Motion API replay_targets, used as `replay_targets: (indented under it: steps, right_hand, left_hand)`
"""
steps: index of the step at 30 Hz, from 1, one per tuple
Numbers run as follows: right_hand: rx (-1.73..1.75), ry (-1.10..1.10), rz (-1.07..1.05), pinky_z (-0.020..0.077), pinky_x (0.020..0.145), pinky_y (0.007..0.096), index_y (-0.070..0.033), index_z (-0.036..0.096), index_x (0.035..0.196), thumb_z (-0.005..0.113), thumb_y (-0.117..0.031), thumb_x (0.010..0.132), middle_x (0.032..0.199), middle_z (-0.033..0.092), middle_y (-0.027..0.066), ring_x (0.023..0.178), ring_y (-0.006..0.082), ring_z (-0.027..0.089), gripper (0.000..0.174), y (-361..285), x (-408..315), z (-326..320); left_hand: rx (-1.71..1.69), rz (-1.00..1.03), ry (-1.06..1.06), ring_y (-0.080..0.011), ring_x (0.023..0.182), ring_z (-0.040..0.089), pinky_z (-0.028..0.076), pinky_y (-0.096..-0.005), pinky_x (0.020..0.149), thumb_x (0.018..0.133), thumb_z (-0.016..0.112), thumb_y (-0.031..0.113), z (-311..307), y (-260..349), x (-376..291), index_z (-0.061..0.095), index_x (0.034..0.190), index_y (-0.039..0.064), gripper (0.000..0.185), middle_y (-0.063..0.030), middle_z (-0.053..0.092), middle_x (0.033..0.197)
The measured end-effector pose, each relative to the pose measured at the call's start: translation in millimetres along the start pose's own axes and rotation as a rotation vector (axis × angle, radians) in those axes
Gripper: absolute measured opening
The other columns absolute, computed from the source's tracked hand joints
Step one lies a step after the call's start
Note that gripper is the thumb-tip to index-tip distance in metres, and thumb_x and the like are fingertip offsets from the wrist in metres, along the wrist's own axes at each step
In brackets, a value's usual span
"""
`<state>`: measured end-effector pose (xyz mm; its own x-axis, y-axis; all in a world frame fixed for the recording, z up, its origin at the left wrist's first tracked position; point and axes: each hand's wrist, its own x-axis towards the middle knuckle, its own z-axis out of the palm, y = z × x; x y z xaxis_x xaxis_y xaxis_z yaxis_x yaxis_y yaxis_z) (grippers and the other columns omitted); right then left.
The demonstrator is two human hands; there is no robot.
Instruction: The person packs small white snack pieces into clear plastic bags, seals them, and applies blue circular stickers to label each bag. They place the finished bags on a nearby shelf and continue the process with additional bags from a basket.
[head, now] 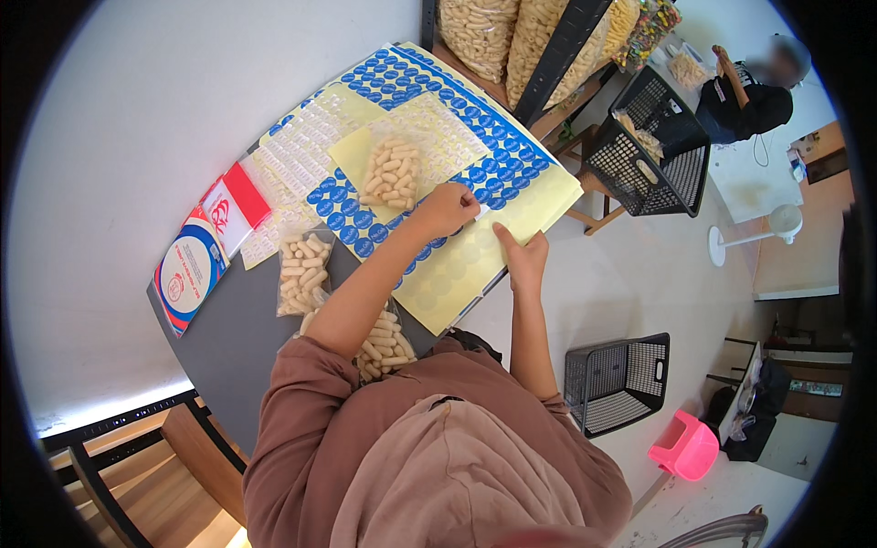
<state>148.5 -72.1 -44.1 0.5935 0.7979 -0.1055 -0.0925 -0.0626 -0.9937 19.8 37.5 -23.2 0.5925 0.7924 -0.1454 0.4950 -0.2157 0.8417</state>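
Round blue stickers on yellow backing sheets (510, 157) cover much of the grey table (226, 342). My left hand (451, 209) has its fingertips pinched at a small white piece (482, 212) over the front sheet. My right hand (526, 259) grips the right edge of that sheet, thumb on top, fingers hidden below. The sheet's near part bears only faint round outlines. Beyond my left hand, a clear bag of pale stick-shaped snacks (392, 175) lies on a sheet of small clear labels (445, 137). More snack bags (301, 274) (387, 346) lie near my left forearm.
Label packets (192, 270) lie at the table's left edge beside the wall. Large snack bags (479, 34) fill a black-framed rack (562, 61). Black crates (644, 147) (616, 383) and a pink stool (685, 445) stand to the right. Another person (747, 96) is at the far right.
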Motion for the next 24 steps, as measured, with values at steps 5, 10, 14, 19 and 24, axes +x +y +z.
replay_targets:
  steps: [5,10,14,19,24]
  right_hand:
    - [-0.010,-0.009,0.001,0.0472,0.069,0.0273,0.007,0.056,0.097,0.070,-0.005,0.071,0.090,0.063,0.0129,0.077,0.0164,0.060,0.032,-1.4,-0.1,-0.1]
    - [-0.024,-0.003,-0.003,0.0472,0.068,0.0273,0.007,0.056,0.097,0.069,-0.005,0.071,0.090,0.063,0.0130,0.077,0.0164,0.061,0.032,-1.8,0.2,-0.1]
    - [-0.038,-0.002,0.000,0.0473,0.068,0.0275,0.007,0.056,0.096,0.070,-0.005,0.071,0.090,0.063,0.0131,0.077,0.0165,0.061,0.031,-3.4,-0.4,0.3]
    - [-0.028,0.008,-0.003,0.0475,0.068,0.0276,0.007,0.054,0.097,0.069,-0.005,0.071,0.090,0.063,0.0131,0.077,0.0167,0.061,0.033,-2.8,-0.1,0.6]
    - [-0.030,0.011,-0.020,0.0478,0.069,0.0273,0.007,0.053,0.099,0.069,-0.003,0.070,0.093,0.062,0.0136,0.078,0.0171,0.061,0.035,-1.5,0.5,0.4]
  left_hand:
    - [0.003,-0.008,0.004,-0.0217,0.072,0.059,0.047,-0.0310,0.068,0.075,0.061,0.019,-2.6,3.8,-1.5,0.062,0.082,-0.002,0.022,-0.0143,0.063,0.078]
    - [0.000,0.000,0.004,-0.0210,0.072,0.059,0.046,-0.0308,0.067,0.075,0.061,0.019,-4.1,2.7,-1.1,0.062,0.083,-0.002,0.022,-0.0135,0.063,0.078]
    - [-0.003,0.011,0.010,-0.0201,0.071,0.059,0.046,-0.0304,0.067,0.075,0.060,0.018,-4.6,2.1,-1.1,0.062,0.082,-0.002,0.021,-0.0128,0.063,0.077]
    - [-0.009,0.021,0.015,-0.0190,0.070,0.058,0.046,-0.0298,0.066,0.076,0.059,0.017,-4.1,-0.6,0.0,0.062,0.081,-0.002,0.020,-0.0122,0.063,0.076]
    - [-0.009,0.015,0.027,-0.0188,0.069,0.058,0.046,-0.0298,0.066,0.076,0.059,0.016,-4.4,-0.3,-0.1,0.062,0.081,-0.002,0.019,-0.0121,0.063,0.077]
